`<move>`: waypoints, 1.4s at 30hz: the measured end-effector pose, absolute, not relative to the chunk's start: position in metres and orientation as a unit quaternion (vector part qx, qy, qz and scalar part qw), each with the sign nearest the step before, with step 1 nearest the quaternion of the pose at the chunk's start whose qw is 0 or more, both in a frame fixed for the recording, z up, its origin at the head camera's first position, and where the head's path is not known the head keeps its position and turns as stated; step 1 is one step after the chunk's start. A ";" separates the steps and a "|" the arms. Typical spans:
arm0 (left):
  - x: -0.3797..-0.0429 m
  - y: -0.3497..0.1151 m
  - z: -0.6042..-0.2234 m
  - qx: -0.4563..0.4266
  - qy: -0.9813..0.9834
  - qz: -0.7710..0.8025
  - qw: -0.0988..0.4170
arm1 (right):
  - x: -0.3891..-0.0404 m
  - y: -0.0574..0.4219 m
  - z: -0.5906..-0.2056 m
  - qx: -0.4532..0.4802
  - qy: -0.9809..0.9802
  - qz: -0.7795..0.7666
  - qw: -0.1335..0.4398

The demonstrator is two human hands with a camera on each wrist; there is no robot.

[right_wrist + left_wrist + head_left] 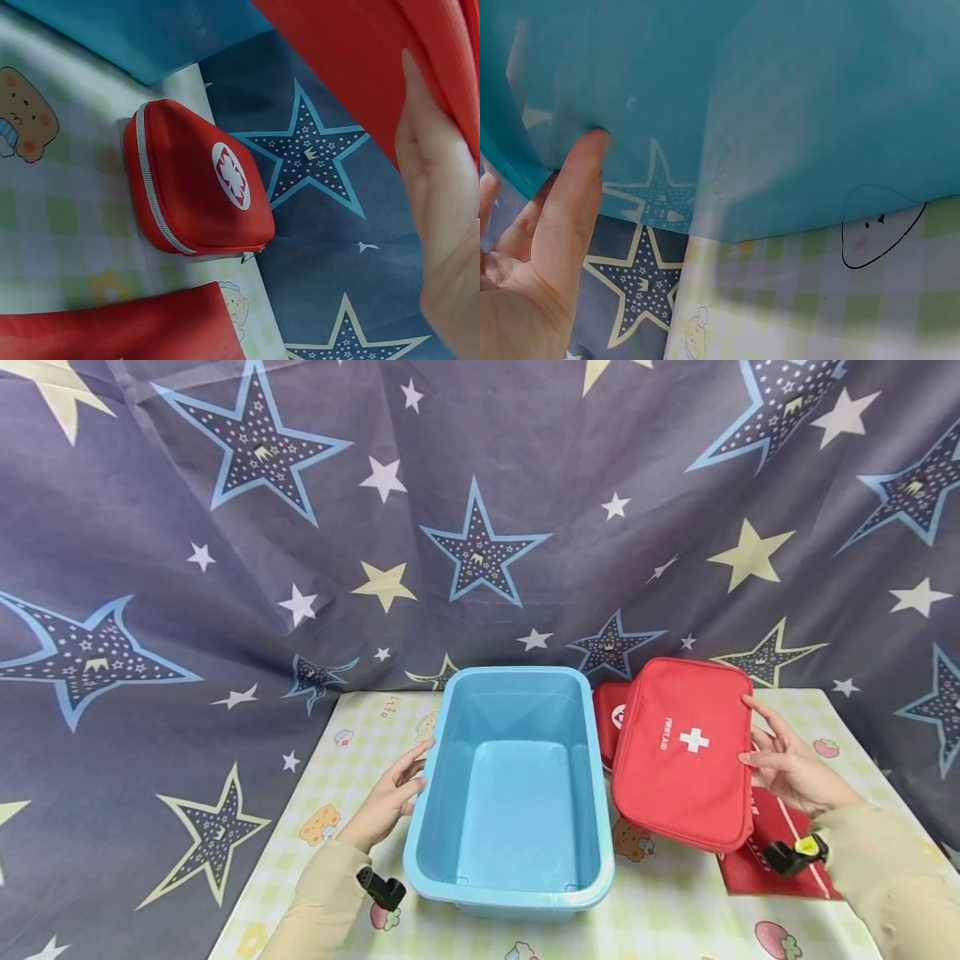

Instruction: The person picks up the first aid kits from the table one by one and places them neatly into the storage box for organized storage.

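My right hand [795, 768] grips a flat red first-aid bag [686, 785] by its right side, holding it tilted above the table beside a blue plastic tub [517, 814]. A white cross and "FIRST AID" mark the bag's front. My left hand [386, 802] touches the tub's left outer wall just under the rim, fingers fairly straight. In the left wrist view the thumb [577, 195] rests against the blue wall. The tub's inside shows bare blue plastic.
A smaller red zipped case [199, 184] with a white round emblem stands behind the held bag. A flat red pouch [783, 852] lies under my right wrist. A checked cloth [300, 893] covers the table; a star-patterned curtain [480, 635] hangs behind.
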State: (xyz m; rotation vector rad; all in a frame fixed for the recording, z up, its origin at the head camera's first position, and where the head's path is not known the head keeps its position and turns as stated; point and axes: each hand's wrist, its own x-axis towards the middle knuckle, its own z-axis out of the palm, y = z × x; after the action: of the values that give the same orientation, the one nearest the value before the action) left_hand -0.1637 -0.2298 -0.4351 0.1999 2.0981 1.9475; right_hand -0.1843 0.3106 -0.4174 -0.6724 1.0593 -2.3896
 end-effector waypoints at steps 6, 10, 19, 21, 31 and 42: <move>-0.163 -0.231 -0.436 0.073 0.722 0.674 0.136 | -0.186 0.311 -0.414 -0.256 0.362 -0.868 0.224; -0.164 -0.231 -0.436 0.083 0.722 0.674 0.133 | -0.187 0.311 -0.412 -0.252 0.359 -0.871 0.222; -0.164 -0.230 -0.436 0.078 0.717 0.679 0.137 | -0.187 0.306 -0.405 -0.246 0.359 -0.875 0.212; -0.164 -0.231 -0.436 0.077 0.716 0.680 0.137 | -0.187 0.304 -0.403 -0.247 0.357 -0.876 0.211; -0.166 -0.231 -0.435 0.066 0.720 0.676 0.138 | -0.189 0.292 -0.393 -0.241 0.348 -0.882 0.208; -0.167 -0.232 -0.436 0.062 0.722 0.674 0.142 | -0.192 0.285 -0.387 -0.240 0.347 -0.885 0.198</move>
State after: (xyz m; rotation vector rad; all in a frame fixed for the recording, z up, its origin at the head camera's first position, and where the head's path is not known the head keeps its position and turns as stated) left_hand -0.1670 -0.2321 -0.4362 0.1782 2.0847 1.9463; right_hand -0.1917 0.2847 -0.3867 -0.6708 0.9713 -2.4766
